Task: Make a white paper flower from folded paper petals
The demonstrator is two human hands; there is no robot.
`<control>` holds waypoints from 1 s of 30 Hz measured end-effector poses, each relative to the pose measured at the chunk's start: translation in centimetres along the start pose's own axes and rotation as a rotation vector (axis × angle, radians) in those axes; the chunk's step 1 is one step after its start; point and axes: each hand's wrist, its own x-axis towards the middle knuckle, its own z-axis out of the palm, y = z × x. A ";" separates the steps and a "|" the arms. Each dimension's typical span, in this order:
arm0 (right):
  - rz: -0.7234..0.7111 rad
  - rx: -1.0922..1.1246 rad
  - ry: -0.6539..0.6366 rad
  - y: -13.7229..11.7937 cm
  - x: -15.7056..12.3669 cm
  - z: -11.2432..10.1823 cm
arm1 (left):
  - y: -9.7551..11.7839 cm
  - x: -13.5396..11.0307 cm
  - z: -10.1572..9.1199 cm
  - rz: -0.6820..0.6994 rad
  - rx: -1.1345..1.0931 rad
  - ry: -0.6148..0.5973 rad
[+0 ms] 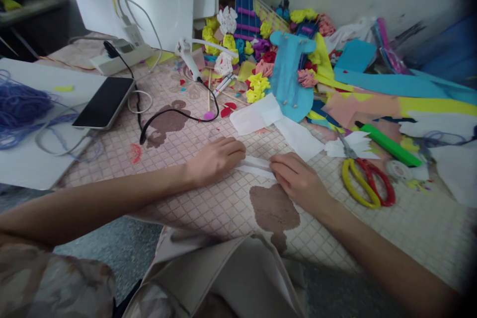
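Observation:
A narrow white paper strip (257,166) stretches between my two hands, just over the patterned tablecloth. My left hand (219,160) grips its left end with the fingers pressed together. At the other end my right hand (296,179) pinches the strip between thumb and fingers. It looks folded lengthwise, though the fingers hide both ends. Just beyond my hands lie a white paper piece (257,114) and another white paper piece (300,138). Scissors (359,174) with one yellow and one red handle rest to the right of my right hand.
A green box cutter (391,145) and a tape roll (398,169) lie at right. Behind are a blue cut-out (292,74), crumpled paper flowers and coloured strips. A glue gun (189,59) with a black cable, a phone (105,103) and blue yarn (22,109) are at left.

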 end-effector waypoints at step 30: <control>-0.002 -0.194 -0.257 -1.1 1.3 -0.6 | 0.6 0.5 -1.7 0.276 0.239 -0.197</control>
